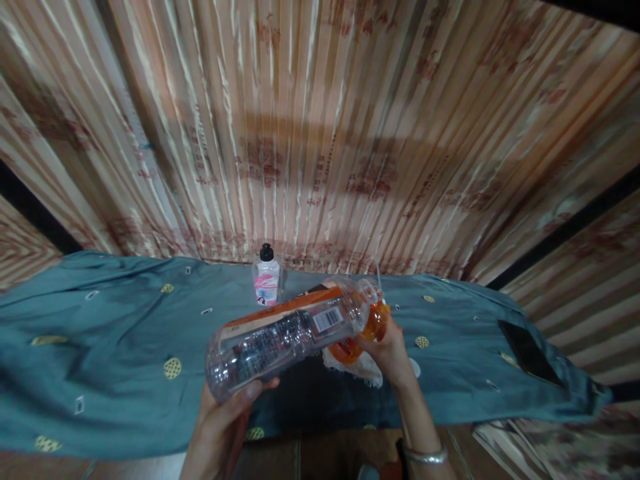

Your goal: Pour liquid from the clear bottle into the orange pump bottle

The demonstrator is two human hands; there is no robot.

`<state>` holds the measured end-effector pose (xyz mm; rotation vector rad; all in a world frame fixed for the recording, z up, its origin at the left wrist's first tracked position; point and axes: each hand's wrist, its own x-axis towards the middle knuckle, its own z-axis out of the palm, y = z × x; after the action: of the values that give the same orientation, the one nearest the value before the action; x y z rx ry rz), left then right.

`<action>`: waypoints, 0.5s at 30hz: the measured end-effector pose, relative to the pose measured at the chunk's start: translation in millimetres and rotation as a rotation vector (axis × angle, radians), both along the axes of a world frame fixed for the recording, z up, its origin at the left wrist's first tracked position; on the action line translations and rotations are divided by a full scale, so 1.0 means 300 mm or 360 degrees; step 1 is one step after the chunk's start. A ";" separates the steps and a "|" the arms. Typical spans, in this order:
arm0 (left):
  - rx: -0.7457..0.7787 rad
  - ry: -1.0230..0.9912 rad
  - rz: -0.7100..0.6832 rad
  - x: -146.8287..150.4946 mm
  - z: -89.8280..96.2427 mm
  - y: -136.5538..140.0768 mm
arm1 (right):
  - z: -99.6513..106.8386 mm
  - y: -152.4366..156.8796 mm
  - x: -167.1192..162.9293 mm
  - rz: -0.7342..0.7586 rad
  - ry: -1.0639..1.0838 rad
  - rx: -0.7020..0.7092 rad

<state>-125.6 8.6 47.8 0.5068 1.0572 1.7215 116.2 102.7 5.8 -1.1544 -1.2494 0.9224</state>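
Note:
My left hand [227, 410] is wrapped round the base of a large clear plastic bottle [295, 337] with an orange label and a barcode. The bottle lies nearly level, its neck slightly raised and pointing right. My right hand [387, 352] is closed on a translucent orange bottle [376, 321], close by the clear bottle's neck. The clear bottle hides part of the orange one, and I cannot tell whether the two touch. Below them lies a white cloth [367, 368] with a frayed edge. Any liquid in the clear bottle is hard to make out.
A white-and-pink bottle [267, 280] with a black cap stands at the back of the table, which has a teal cloth [130, 333]. On the right lies a flat dark device [529, 353]. A small white round thing [415, 367] sits beside my right wrist. Pleated curtains [310, 133] rise behind.

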 end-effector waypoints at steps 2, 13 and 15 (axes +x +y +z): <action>-0.0001 -0.0010 0.0007 -0.001 -0.003 -0.001 | -0.003 0.000 -0.003 -0.0038 0.0021 0.0015; 0.0042 -0.0075 -0.0023 0.014 0.007 -0.011 | -0.011 -0.001 0.000 -0.0071 -0.0038 0.0039; 0.0050 -0.0066 -0.0019 0.016 0.009 -0.013 | -0.009 -0.002 -0.001 -0.0074 -0.0040 0.0066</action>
<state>-120.7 4.9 50.5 0.4940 0.9971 1.7336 115.8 102.2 3.1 -1.1607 -1.2511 0.8465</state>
